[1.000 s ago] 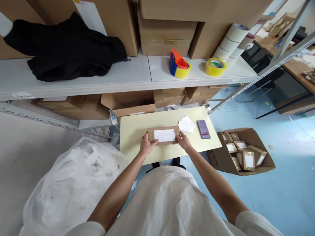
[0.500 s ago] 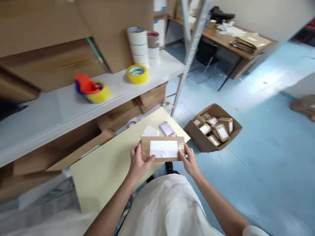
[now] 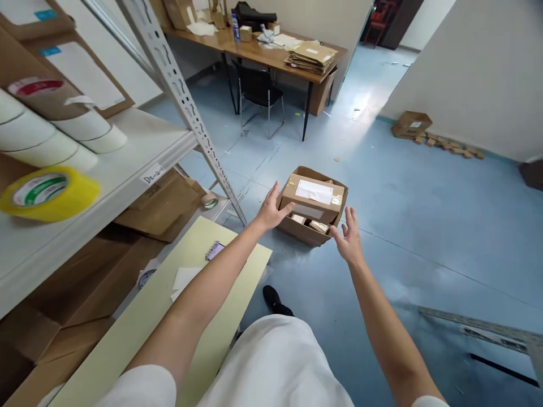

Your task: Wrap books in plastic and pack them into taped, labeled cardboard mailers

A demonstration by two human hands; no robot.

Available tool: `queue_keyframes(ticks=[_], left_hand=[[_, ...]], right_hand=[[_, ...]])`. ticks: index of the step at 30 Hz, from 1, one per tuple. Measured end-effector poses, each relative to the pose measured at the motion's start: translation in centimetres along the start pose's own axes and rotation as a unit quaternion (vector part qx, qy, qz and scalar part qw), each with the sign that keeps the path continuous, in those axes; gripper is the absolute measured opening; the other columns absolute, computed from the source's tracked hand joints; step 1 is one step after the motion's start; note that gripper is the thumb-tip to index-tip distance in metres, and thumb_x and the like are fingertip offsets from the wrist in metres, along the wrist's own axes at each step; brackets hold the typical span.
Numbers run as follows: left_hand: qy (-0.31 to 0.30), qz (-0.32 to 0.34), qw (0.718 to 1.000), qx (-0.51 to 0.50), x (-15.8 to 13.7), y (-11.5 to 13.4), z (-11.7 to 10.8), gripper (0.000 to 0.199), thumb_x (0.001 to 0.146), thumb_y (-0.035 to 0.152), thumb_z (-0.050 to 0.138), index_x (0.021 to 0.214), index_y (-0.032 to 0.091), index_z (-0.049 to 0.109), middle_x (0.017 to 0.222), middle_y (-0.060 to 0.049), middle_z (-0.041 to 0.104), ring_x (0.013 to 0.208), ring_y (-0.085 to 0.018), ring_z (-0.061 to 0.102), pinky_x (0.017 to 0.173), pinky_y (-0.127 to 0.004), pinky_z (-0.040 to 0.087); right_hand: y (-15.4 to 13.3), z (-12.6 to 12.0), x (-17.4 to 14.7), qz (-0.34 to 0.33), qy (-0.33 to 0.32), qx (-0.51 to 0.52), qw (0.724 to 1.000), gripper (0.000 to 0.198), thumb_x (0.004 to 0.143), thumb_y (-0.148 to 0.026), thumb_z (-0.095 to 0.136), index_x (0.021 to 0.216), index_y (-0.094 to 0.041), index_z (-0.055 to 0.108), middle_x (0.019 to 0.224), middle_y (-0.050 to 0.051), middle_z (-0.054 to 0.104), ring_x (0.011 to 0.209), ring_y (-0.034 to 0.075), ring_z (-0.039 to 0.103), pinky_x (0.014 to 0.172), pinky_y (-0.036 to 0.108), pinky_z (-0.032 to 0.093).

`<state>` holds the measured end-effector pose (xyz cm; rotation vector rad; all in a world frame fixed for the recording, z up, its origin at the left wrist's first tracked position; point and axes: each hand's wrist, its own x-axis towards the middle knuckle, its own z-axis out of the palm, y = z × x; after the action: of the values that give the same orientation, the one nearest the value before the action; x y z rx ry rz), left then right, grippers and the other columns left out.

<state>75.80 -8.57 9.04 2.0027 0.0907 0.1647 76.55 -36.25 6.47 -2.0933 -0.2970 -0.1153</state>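
A taped cardboard parcel (image 3: 286, 195) with a white label rests at or just above the top of an open carton (image 3: 303, 233) on the floor. My left hand (image 3: 271, 210) is beside the parcel's left end, fingers stretched out. Past its right end, my right hand (image 3: 348, 236) is raised with fingers apart, holding nothing. Smaller packed boxes (image 3: 318, 226) show inside the carton below the parcel. Whether the parcel lies on them or is still dropping, I cannot tell.
A pale yellow table (image 3: 250, 254) with a phone (image 3: 215, 250) and white paper (image 3: 185, 277) stands at left. Beside it is a metal shelf (image 3: 159, 144) bearing yellow tape (image 3: 80, 195). A desk (image 3: 220, 40) and black chair (image 3: 255, 87) stand behind. Metal frame (image 3: 479, 322) at lower right.
My hands have carried the parcel from above the table to the carton at the right and let go of it. The view has turned right.
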Motion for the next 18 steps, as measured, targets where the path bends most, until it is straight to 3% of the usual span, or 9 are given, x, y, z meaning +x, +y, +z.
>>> queue_keyframes(ticks=[3,6,10,14,18], left_hand=[[-0.029,0.017,0.999,-0.021,-0.4,-1.8,0.1,0.096,0.077,0.052,0.063,0.15,0.021,0.01,0.156,-0.014,0.016,0.142,-0.031,0.02,0.115,-0.045,0.021],[-0.042,-0.017,0.997,-0.054,-2.5,-3.0,-0.3,0.099,0.076,0.051,0.065,0.151,0.022,0.005,0.155,-0.018,0.016,0.137,-0.033,0.032,0.111,-0.048,0.027],[-0.037,-0.047,0.995,-0.081,-7.0,-2.5,-2.3,0.102,0.075,0.047,0.067,0.15,0.023,0.002,0.153,-0.023,0.021,0.124,-0.033,0.05,0.101,-0.047,0.041],[0.031,-0.078,0.993,-0.087,-14.7,-1.7,-5.7,0.087,0.076,0.044,0.066,0.147,0.021,0.021,0.141,-0.022,0.042,0.109,-0.028,0.062,0.087,-0.04,0.051],[0.111,-0.122,0.983,-0.074,-25.9,-2.1,-8.4,0.053,0.077,0.035,0.064,0.126,0.017,0.051,0.114,-0.013,0.064,0.09,-0.019,0.067,0.085,-0.036,0.051]], right_hand=[[1.0,-0.4,-1.3,0.001,-0.001,-0.012,1.0,0.076,0.081,-0.053,0.057,0.146,-0.033,0.024,0.156,0.009,0.018,0.142,0.031,0.022,0.104,0.052,0.037],[1.5,-0.2,-3.5,0.036,0.008,0.03,0.999,0.071,0.082,-0.049,0.057,0.145,-0.031,0.03,0.152,0.013,0.028,0.131,0.03,0.043,0.097,0.049,0.045],[0.4,0.6,-6.2,0.068,0.038,0.072,0.994,0.064,0.081,-0.044,0.059,0.139,-0.024,0.039,0.14,0.016,0.045,0.099,0.023,0.065,0.086,0.041,0.052],[-2.4,3.1,-9.5,0.075,0.034,0.099,0.992,0.057,0.08,-0.044,0.059,0.131,-0.021,0.046,0.126,0.016,0.056,0.077,0.018,0.066,0.07,0.035,0.054],[-6.6,7.9,-14.0,0.027,-0.094,0.134,0.986,0.049,0.082,-0.045,0.058,0.123,-0.019,0.051,0.109,0.013,0.062,0.071,0.016,0.063,0.066,0.033,0.053]])
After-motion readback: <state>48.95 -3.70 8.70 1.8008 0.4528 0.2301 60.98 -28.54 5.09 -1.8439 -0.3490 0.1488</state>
